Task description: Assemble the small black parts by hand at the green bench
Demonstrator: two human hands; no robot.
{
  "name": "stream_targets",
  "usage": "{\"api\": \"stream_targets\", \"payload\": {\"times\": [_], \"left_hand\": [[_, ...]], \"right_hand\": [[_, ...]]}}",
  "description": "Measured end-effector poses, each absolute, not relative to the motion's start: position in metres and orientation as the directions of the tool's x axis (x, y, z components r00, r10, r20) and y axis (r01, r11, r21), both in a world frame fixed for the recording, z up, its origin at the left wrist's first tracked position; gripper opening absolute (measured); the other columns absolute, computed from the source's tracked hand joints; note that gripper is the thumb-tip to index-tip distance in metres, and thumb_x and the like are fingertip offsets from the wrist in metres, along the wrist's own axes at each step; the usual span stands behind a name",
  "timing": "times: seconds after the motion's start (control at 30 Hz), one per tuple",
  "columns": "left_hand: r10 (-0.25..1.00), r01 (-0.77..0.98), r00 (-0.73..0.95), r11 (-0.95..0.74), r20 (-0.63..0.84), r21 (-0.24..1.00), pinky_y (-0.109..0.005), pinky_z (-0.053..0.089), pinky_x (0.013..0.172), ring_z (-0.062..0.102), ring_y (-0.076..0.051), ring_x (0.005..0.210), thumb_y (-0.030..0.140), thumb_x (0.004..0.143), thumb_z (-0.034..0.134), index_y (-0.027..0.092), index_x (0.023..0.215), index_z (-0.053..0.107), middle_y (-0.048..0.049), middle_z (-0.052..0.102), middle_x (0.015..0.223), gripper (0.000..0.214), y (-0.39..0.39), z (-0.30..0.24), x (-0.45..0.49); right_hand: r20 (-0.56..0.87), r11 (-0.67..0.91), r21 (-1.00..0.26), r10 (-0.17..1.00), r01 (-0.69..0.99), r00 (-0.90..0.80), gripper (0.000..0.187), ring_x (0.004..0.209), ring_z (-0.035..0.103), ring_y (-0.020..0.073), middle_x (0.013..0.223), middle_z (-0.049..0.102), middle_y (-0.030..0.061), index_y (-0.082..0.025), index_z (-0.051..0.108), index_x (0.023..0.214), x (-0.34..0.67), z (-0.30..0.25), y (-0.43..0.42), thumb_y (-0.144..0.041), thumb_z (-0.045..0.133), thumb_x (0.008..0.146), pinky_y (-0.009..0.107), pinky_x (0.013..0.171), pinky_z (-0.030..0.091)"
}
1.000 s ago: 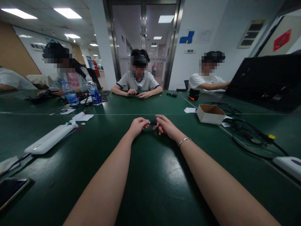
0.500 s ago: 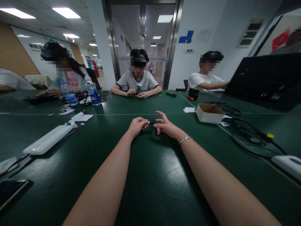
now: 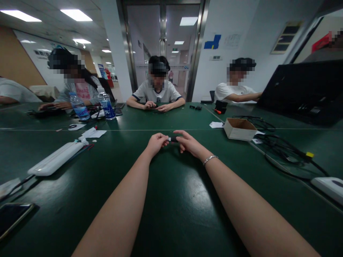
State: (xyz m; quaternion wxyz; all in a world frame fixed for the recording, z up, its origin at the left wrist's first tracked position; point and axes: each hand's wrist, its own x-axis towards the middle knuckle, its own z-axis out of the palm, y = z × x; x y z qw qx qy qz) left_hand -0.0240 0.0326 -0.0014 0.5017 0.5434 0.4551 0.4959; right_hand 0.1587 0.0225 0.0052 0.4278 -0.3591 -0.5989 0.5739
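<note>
Both my arms stretch forward over the dark green table (image 3: 171, 200). Between my hands is a small black part (image 3: 173, 139), just above the tabletop. My left hand (image 3: 157, 143) pinches its left end with curled fingers. My right hand (image 3: 189, 143), with a silver bracelet on the wrist, closes its fingers over the right end. What the part is I cannot make out.
A white oblong case (image 3: 55, 159) and a phone (image 3: 13, 217) lie at the left. An open cardboard box (image 3: 239, 129), black cables (image 3: 284, 150) and a white device (image 3: 328, 187) are at the right. Water bottles (image 3: 106, 105) stand far left. Three people sit along the far side.
Half a second ago my right fingers were spread open beside the part; now they have folded back over it. My left hand has kept its pinch.
</note>
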Motion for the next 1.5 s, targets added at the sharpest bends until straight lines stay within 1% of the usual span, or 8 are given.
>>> {"api": "stream_targets", "payload": {"times": [0.1,0.27,0.4,0.73,0.9,1.07,1.23,1.5], "left_hand": [[0.993,-0.004,0.089,-0.079,0.079,0.997,-0.021,0.035,0.049,0.051,-0.01,0.051,0.028,0.07,0.068,0.014,0.065,0.056,-0.0027,0.061,0.058,0.019,0.032,-0.001,-0.024],[0.991,0.001,0.097,-0.089,0.088,0.996,-0.021,0.036,0.05,0.052,-0.01,0.051,0.029,0.07,0.069,0.014,0.065,0.056,-0.0028,0.062,0.059,0.02,0.032,-0.001,-0.024],[0.992,0.006,0.09,-0.084,0.083,0.996,-0.021,0.036,0.049,0.051,-0.01,0.051,0.028,0.07,0.068,0.014,0.065,0.056,-0.0031,0.061,0.059,0.019,0.031,-0.001,-0.024],[0.993,0.016,0.092,-0.071,0.07,0.997,-0.021,0.037,0.05,0.052,-0.01,0.051,0.029,0.07,0.071,0.015,0.064,0.056,-0.0022,0.061,0.058,0.022,0.03,0.001,-0.022],[0.993,0.032,0.093,-0.078,0.075,0.996,-0.022,0.037,0.052,0.052,-0.011,0.051,0.028,0.071,0.069,0.014,0.064,0.056,-0.0022,0.061,0.058,0.02,0.029,0.002,-0.022],[0.992,0.03,0.096,-0.087,0.083,0.996,-0.022,0.037,0.051,0.052,-0.01,0.051,0.023,0.073,0.064,0.014,0.065,0.056,-0.0022,0.061,0.058,0.014,0.03,0.001,-0.023],[0.992,0.032,0.1,-0.086,0.083,0.996,-0.022,0.038,0.051,0.052,-0.01,0.051,0.025,0.073,0.066,0.014,0.065,0.056,-0.002,0.061,0.058,0.017,0.031,-0.001,-0.023],[0.99,0.023,0.048,-0.132,0.131,0.991,-0.022,0.036,0.048,0.047,-0.009,0.047,0.039,0.068,0.074,0.015,0.064,0.054,0.0001,0.056,0.055,0.031,0.029,0.0,-0.022]], "right_hand": [[0.109,0.072,-0.991,0.921,-0.112,-0.374,0.052,0.047,0.053,0.0061,0.101,0.062,0.0006,-0.028,0.047,0.118,0.16,0.005,0.023,-0.013,0.071,0.074,0.023,0.047,0.055],[0.034,0.011,-0.998,0.928,-0.064,-0.371,0.027,0.04,0.046,0.0062,0.082,0.064,0.003,-0.018,0.051,0.114,0.16,0.006,0.023,-0.027,0.057,0.089,0.02,0.04,0.051],[0.092,0.047,-0.992,0.91,-0.12,-0.404,0.055,0.05,0.056,0.006,0.103,0.061,0.0002,-0.027,0.046,0.12,0.161,0.007,0.021,-0.01,0.069,0.072,0.022,0.051,0.057],[0.094,0.058,-0.993,0.916,-0.104,-0.389,0.05,0.047,0.053,0.0059,0.096,0.061,-0.0008,-0.026,0.046,0.119,0.159,0.006,0.022,-0.01,0.066,0.075,0.023,0.049,0.056],[0.031,0.017,-0.999,0.936,-0.043,-0.351,0.022,0.036,0.041,0.006,0.07,0.061,-0.0008,-0.018,0.05,0.114,0.156,0.004,0.025,-0.029,0.049,0.095,0.022,0.041,0.052],[0.038,0.008,-0.996,0.933,-0.085,-0.359,0.045,0.045,0.054,0.008,0.077,0.059,-0.0027,-0.022,0.047,0.124,0.157,0.004,0.024,-0.014,0.064,0.084,0.024,0.051,0.057],[0.011,-0.008,-0.999,0.933,-0.051,-0.359,0.025,0.041,0.048,0.0084,0.07,0.062,0.0013,-0.016,0.053,0.117,0.159,0.003,0.026,-0.024,0.054,0.094,0.022,0.045,0.053],[0.1,0.155,-0.983,0.899,0.097,-0.426,0.029,0.058,0.055,0.0083,0.094,0.064,0.0025,-0.017,0.063,0.104,0.156,-0.006,0.033,-0.006,0.065,0.077,0.017,0.046,0.048]]}}
